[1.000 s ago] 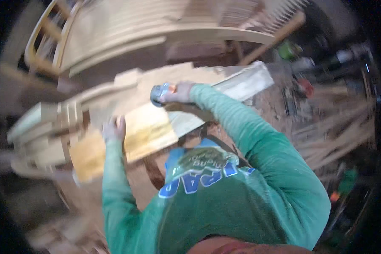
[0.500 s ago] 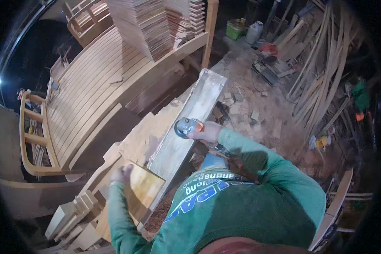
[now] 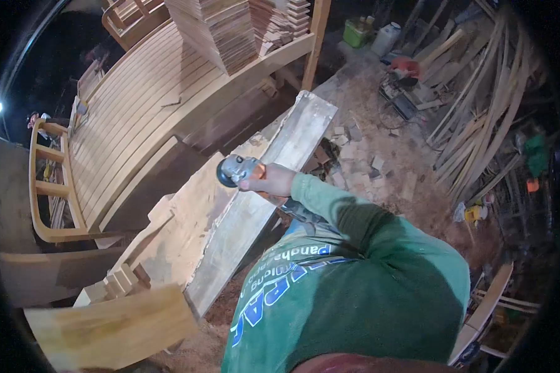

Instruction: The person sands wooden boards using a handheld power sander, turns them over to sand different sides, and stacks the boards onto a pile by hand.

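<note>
My right hand [image 3: 279, 181] is wrapped around an angle grinder [image 3: 239, 169] with a grey metal head and an orange body. Its round dark disc faces left, over the edge of the grey plank [image 3: 230, 245] and the rough wooden slab [image 3: 196, 202]. At the lower left a flat yellowish board [image 3: 115, 326] is tilted up off the bench, slightly smeared by motion. My left hand does not show; the board's far side and lower edge are hidden.
Small wood blocks [image 3: 123, 280] lie beyond the board. A large slatted wooden piece [image 3: 137, 105] carries tall stacks of thin boards [image 3: 211, 34]. Offcuts [image 3: 361, 168] and sawdust cover the floor to the right, near long wooden strips [image 3: 479, 105].
The yellowish board has gone from lying on the plank to tilted up at the lower left. My left hand has left view. My right hand has moved left with the angle grinder.
</note>
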A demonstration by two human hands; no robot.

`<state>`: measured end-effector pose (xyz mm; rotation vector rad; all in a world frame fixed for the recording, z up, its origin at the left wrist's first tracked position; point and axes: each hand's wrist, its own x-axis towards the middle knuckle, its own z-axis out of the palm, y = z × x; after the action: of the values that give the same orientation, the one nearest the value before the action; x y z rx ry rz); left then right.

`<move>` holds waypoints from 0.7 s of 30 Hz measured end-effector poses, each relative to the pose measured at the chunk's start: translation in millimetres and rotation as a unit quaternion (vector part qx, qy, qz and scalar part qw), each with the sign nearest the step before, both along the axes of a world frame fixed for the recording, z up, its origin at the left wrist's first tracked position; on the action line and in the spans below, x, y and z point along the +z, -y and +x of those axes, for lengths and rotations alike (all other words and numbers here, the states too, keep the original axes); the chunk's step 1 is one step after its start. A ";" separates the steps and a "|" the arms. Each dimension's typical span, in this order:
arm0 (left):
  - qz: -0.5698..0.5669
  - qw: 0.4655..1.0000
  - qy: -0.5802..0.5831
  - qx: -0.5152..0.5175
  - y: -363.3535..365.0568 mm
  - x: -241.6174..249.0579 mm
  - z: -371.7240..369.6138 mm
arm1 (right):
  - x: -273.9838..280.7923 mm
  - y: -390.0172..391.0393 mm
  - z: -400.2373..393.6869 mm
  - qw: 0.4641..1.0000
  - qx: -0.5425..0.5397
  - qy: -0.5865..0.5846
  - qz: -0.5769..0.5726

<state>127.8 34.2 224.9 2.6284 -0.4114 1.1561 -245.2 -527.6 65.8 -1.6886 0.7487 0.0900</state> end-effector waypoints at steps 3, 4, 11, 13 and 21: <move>-0.057 0.987 -0.113 0.094 -32.0 -66.1 -43.6 | -22.9 -11.3 26.8 0.994 0.024 0.099 0.043; -0.081 0.980 -0.140 0.117 -47.3 -84.6 -58.8 | -14.1 -17.6 30.8 0.995 0.023 0.078 0.062; -0.335 0.862 -0.272 0.265 -141.6 -200.6 -178.8 | 11.8 -24.1 49.8 0.989 0.139 -0.024 0.042; -0.431 0.803 -0.282 0.300 -159.0 -229.9 -204.0 | 7.9 -33.8 56.4 0.979 0.196 -0.030 0.051; -0.666 0.592 -0.282 0.356 -190.6 -309.4 -233.3 | 23.5 -86.8 78.7 0.919 0.370 -0.106 -0.078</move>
<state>-105.5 224.8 -84.6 1.4416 1.2541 0.2743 -166.4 -440.7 89.2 -2.0609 0.2329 0.7696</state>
